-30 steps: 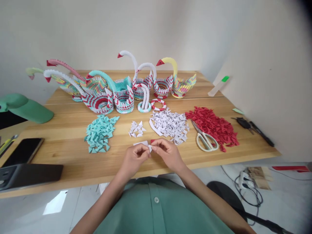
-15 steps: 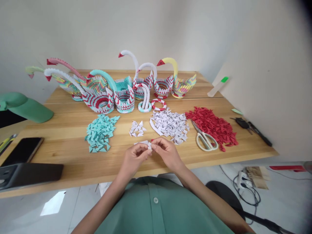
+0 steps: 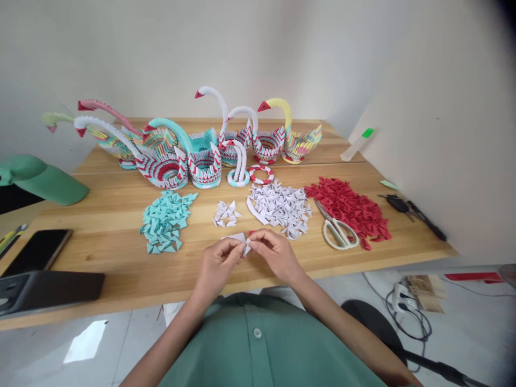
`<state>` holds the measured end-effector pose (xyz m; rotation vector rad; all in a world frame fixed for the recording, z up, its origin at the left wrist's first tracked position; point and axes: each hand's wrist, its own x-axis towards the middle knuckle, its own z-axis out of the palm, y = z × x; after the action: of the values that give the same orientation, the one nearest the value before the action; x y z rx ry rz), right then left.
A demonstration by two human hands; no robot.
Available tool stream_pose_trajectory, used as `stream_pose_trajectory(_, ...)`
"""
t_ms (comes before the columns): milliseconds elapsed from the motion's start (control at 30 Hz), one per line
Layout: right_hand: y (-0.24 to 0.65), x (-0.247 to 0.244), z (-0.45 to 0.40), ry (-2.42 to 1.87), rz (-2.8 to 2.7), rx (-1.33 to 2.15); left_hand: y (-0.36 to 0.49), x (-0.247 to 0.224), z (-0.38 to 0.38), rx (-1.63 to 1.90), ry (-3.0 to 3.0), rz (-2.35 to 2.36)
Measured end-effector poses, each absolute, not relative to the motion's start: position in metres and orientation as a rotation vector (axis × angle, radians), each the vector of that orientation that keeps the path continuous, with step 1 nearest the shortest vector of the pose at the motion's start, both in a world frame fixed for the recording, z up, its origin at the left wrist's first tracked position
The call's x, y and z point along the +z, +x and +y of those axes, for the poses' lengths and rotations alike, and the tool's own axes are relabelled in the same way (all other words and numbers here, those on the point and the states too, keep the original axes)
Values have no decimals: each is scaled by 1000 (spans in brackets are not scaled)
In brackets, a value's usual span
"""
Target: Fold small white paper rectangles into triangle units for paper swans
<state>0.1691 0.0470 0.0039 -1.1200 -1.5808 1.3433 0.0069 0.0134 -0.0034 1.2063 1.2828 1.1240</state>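
Note:
Between my two hands, near the table's front edge, is a small folded white paper piece (image 3: 247,246). My left hand (image 3: 220,264) pinches it from the left, and my right hand (image 3: 277,255) pinches it from the right. Just behind my fingers lie a flat white paper (image 3: 235,237) and a bit of red, both partly hidden. Beyond them are a small group of white folded pieces (image 3: 226,214) and a larger white pile (image 3: 282,207), with a curved white strip (image 3: 256,211) at its left side.
Teal pieces (image 3: 166,220) lie at left, red pieces (image 3: 350,207) and scissors (image 3: 339,231) at right. Several paper swans (image 3: 205,167) stand behind. A phone (image 3: 37,251), a black box (image 3: 54,290) and a green object (image 3: 44,180) are at far left; keys (image 3: 397,203) at far right.
The white piece between my fingers has turned and now shows a pointed, triangular shape. My hands stay almost in place, and the view has shifted slightly.

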Motion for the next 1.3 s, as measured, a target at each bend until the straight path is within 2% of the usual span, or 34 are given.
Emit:
stream_pose_trajectory(233, 170, 1, 47, -1045, -1639, 1294, 8, 2, 15, 1160, 1208, 1263)
stream_pose_trajectory(667, 170, 3, 44, -1080, -1655, 1255, 11, 8, 13, 1109, 1554, 1437)
stream_pose_trajectory(1033, 172, 11, 47, -1123, -1701, 1187, 9, 0, 14, 1060, 1061, 1135)
stream_pose_trajectory(1300, 168, 6, 45, -1131, -1659, 1188, 12, -4, 13, 1037, 1140, 1180)
